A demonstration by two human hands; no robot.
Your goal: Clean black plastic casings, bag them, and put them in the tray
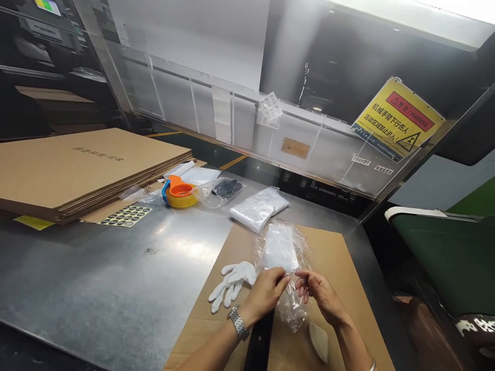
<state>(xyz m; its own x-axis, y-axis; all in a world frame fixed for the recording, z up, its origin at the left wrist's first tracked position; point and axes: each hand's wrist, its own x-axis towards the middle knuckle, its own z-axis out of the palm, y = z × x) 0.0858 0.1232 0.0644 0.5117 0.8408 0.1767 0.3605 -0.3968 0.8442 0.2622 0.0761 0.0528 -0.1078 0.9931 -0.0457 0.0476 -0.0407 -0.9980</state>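
Note:
My left hand (268,293), with a metal watch on its wrist, pinches the edge of a clear plastic bag (296,309). The crinkled bag has a flat white piece (280,247) in or under its far part; I cannot tell which. My right hand (319,293) is at the bag's right side, its fingers loosely bent and apart. A white glove (235,282) lies left of my left hand. Below the hands are a cardboard sheet (332,257), a long black strip (261,342) and a beige rounded piece (318,341).
A stack of flat cardboard (93,159) fills the table's left back. Nearby are a sticker sheet (126,215), an orange and blue tape dispenser (180,191), a bagged black item (227,189) and a white packet (258,207). A clear panel with a yellow warning sign (400,121) stands behind; a green conveyor (444,257) is right.

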